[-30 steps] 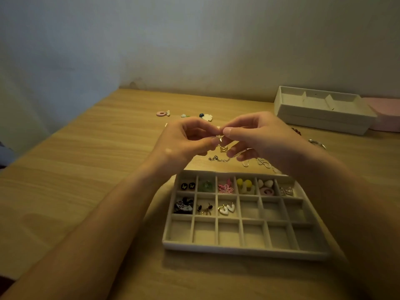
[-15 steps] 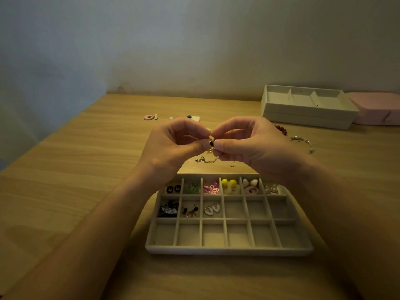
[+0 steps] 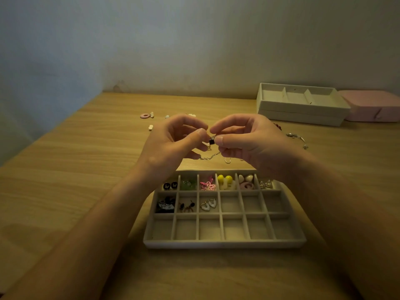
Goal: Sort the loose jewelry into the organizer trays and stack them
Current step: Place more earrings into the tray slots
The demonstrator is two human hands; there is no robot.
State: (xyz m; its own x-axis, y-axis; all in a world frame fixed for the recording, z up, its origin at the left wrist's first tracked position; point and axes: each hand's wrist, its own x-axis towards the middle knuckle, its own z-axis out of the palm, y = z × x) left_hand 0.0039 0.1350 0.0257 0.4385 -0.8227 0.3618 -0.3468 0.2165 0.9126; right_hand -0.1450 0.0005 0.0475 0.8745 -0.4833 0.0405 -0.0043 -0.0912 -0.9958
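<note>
Both hands are raised above the far edge of a beige grid organizer tray (image 3: 225, 243). My left hand (image 3: 171, 146) and my right hand (image 3: 249, 144) pinch a small dark square earring (image 3: 211, 141) between thumbs and forefingers. A thin chain (image 3: 208, 157) lies on the table just below them. The tray's far row and three cells of the middle row hold earrings: black studs, green, pink, yellow, cream and pink, silver, black, white hearts. The near row has nothing in it.
Two stacked white trays (image 3: 300, 113) stand at the back right, beside a pink box (image 3: 372, 105). Loose pieces lie on the wooden table: a pink ring earring (image 3: 145, 115), a white piece (image 3: 150, 127), a silver bracelet (image 3: 297, 138), dark red beads (image 3: 278, 126).
The view has shifted a little, so the tray sits more centred. The hands stay together on the small earring, with the fingertips turned slightly; its dark square face now shows.
</note>
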